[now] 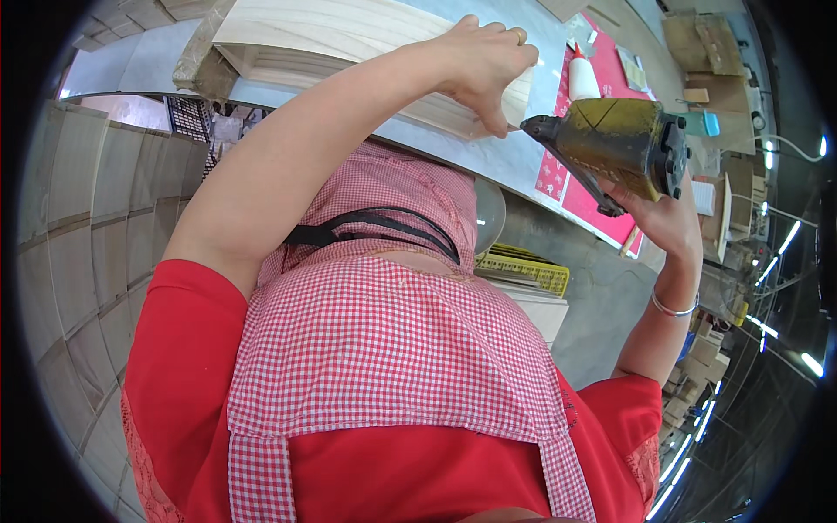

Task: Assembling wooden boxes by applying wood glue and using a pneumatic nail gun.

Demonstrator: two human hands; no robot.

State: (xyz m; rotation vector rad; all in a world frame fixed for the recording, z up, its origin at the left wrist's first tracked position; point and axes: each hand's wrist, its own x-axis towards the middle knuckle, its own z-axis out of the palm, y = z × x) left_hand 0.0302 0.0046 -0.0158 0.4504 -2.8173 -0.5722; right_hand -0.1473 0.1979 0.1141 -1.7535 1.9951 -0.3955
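A pale wooden box (331, 28) lies on the work table, its long boards running left to right. My left hand (488, 70) grips the box's right end, thumb on the near side and fingers over the top. In my right hand (658, 218) is a yellow and black nail gun (610, 139), held by its handle, which the gun's body partly hides. The gun's dark nose points left, at the box's near right corner, close to my left thumb. Whether the nose touches the wood I cannot tell.
On the pink sheet (558, 179) at the table's right stands a white glue bottle (582, 80) with a red tip. Stacked wooden boards (70, 192) rise on the left. Below the table sits a yellow plastic crate (527, 268). Cardboard boxes (702, 44) stand farther right.
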